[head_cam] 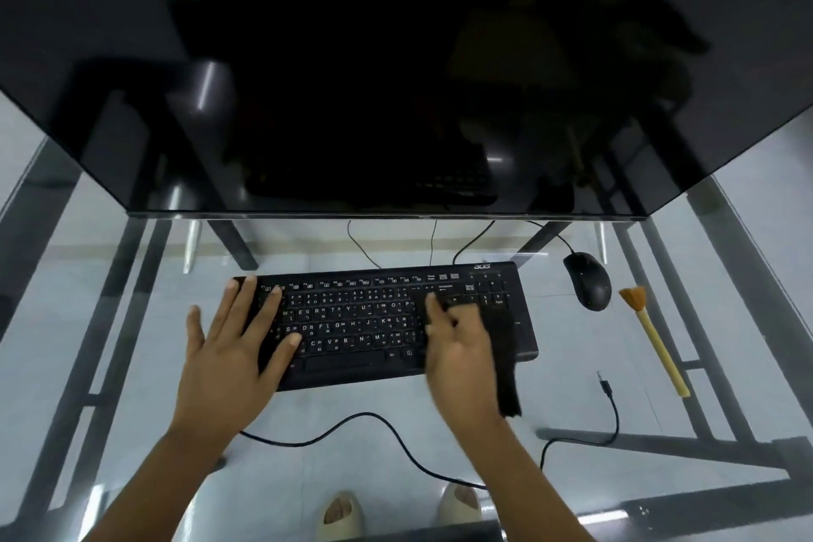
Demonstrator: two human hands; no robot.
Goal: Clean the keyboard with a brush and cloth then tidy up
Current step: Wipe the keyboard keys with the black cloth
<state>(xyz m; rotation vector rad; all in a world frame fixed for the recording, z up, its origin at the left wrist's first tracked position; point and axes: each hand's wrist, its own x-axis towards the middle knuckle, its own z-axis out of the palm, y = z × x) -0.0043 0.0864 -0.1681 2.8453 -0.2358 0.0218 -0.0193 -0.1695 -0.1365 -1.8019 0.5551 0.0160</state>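
One black keyboard (382, 317) lies at centre frame on a glass desk (79, 348), slightly skewed, its right end higher in the frame than its left. Two hands are on it. The left hand (233, 348) lies flat over the keyboard's left end, fingers spread and open, gripping nothing, palm hanging off the front edge. The right hand (457, 348) sits over the right part of the key area, just left of the number pad, fingers curled and closed on one black cloth (506, 365); the hand is motion-blurred. The cloth covers part of the number pad and hangs down past the keyboard's front edge, lower right of the hand.

One brush (655, 339), with a pale wooden handle and orange-tan bristles fanned toward the top of the frame, lies on the glass at right, well apart from the keyboard and untouched. One black mouse (587, 281) sits between the keyboard's upper right corner and the brush bristles, touching neither. One large dark monitor (396, 79) fills the upper half of the frame. One loose black cable (387, 427) snakes across the glass below the keyboard; a second cable ends in a small plug (603, 383) at lower right. Two feet in pale slippers (341, 513) show through the glass at bottom centre.
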